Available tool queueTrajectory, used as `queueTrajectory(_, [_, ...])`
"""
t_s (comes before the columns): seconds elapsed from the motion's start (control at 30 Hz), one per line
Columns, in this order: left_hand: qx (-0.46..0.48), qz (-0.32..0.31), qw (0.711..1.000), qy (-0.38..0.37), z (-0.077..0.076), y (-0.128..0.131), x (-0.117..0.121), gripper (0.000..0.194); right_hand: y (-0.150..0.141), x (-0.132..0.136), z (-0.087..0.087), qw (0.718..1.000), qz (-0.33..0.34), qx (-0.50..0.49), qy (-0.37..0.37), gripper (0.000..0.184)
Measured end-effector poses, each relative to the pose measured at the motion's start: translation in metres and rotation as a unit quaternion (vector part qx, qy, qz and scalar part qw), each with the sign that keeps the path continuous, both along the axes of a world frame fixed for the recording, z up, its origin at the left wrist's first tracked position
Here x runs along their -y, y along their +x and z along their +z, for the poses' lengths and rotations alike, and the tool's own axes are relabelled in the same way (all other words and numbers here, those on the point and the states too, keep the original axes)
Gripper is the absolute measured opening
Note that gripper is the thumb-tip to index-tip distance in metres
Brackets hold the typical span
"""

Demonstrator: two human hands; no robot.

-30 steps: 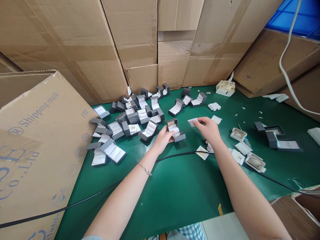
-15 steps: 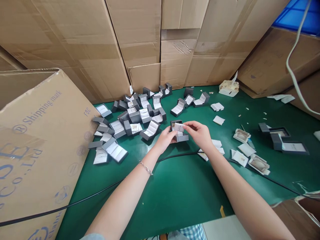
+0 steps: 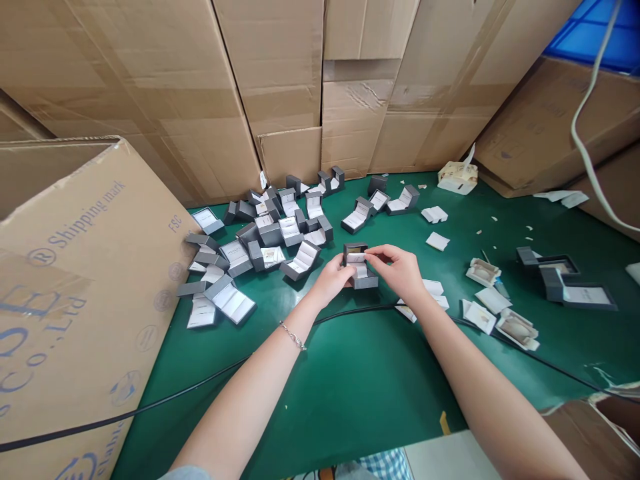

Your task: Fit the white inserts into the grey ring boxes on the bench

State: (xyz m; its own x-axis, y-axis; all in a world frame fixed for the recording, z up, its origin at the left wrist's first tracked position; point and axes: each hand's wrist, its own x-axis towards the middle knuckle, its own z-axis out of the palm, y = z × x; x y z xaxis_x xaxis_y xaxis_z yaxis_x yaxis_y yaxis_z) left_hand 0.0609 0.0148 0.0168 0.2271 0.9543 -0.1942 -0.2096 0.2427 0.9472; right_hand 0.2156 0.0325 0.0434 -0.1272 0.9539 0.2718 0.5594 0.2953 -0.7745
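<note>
My left hand [image 3: 330,281] is closed on the left side of a small dark grey jewellery box [image 3: 368,283], whose lid stands up and whose inside is white. My right hand [image 3: 400,269] pinches the right end of a small white card [image 3: 355,257] at the inside of the raised lid. Whether the card touches the lid lining cannot be made out. To the left of the held box lies an open grey box [image 3: 301,260] of the same kind. Several white inserts [image 3: 434,288] lie partly behind my right forearm.
Many open grey boxes [image 3: 233,300] crowd the left of the green table [image 3: 320,393]. A black cable [image 3: 215,375] crosses beneath my forearms. Cartons [image 3: 165,100] wall the back and left. At right are paper trays [image 3: 518,328], larger grey boxes [image 3: 590,295] and a tissue pack [image 3: 457,177].
The card has tipped from facing me to nearly edge-on and sits closer to the box lid. My right hand has shifted slightly with it. My left hand still holds the box.
</note>
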Motion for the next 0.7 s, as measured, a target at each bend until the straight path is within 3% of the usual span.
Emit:
queueTrajectory(0.23, [-0.148, -0.008, 0.985, 0.083, 0.004, 0.000, 0.007, 0.037, 0.003, 0.003, 0.003, 0.982, -0.033, 0.175, 0.069, 0.028])
queueTrajectory(0.43, [-0.181, -0.018, 0.976, 0.124, -0.002, 0.002, 0.008, 0.040, 0.003, 0.005, 0.002, 0.950, -0.097, 0.278, 0.106, 0.041])
queueTrajectory(0.57, [-0.188, -0.024, 0.972, 0.138, 0.000, 0.002, 0.010, 0.044, 0.006, 0.001, 0.003, 0.954, -0.103, 0.278, 0.051, 0.039])
queueTrajectory(0.7, [-0.201, -0.040, 0.969, 0.142, 0.005, 0.000, 0.013, 0.047, 0.006, 0.000, 0.005, 0.969, -0.072, 0.237, 0.015, 0.025])
